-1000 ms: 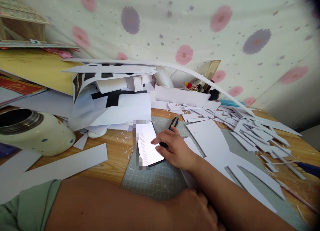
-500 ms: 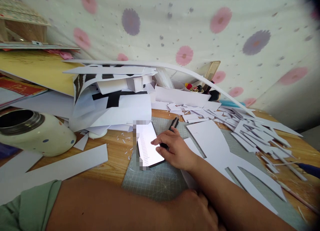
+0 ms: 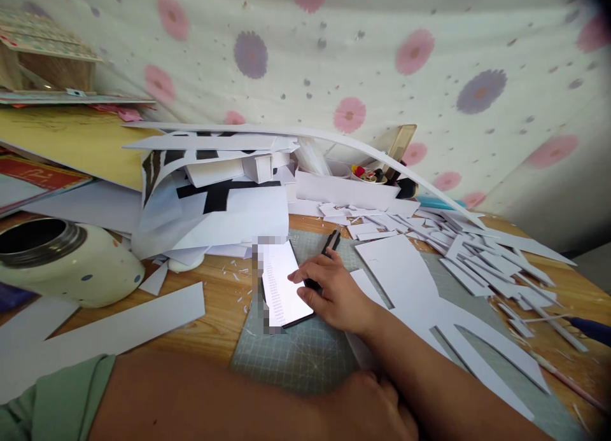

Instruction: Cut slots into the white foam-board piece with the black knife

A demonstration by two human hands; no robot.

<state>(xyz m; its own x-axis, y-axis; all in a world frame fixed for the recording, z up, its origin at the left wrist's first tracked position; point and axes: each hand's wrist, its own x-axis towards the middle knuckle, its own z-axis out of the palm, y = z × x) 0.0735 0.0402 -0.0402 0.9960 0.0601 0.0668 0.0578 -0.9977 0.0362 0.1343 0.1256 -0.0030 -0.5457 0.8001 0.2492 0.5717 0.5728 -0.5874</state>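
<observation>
A phone [image 3: 286, 288] with a bright white screen of text lines lies on the green cutting mat [image 3: 296, 358]. Over its right edge is my right hand [image 3: 337, 291], fingers apart, the index fingertip at the screen; whether it touches I cannot tell. Just behind that hand, a black utility knife [image 3: 330, 240] rests on the mat, partly covered. My left hand [image 3: 370, 403] is low in the view, its fingers curled beside and partly under my right forearm; anything inside them is hidden. White cut-out board pieces [image 3: 405, 269] lie right of the phone.
Piled white board strips [image 3: 477, 256] cover the right rear of the desk. An uncapped cream flask [image 3: 90, 263] leans at left. Behind the phone stand stacked papers [image 3: 238, 205] and a long bent white strip [image 3: 372, 147]. A blue-handled tool [image 3: 589, 329] sits at far right.
The camera view has shifted slightly, so the scene sits a little lower. My right hand stays over the phone with almost no movement; my left hand remains curled by the forearm.
</observation>
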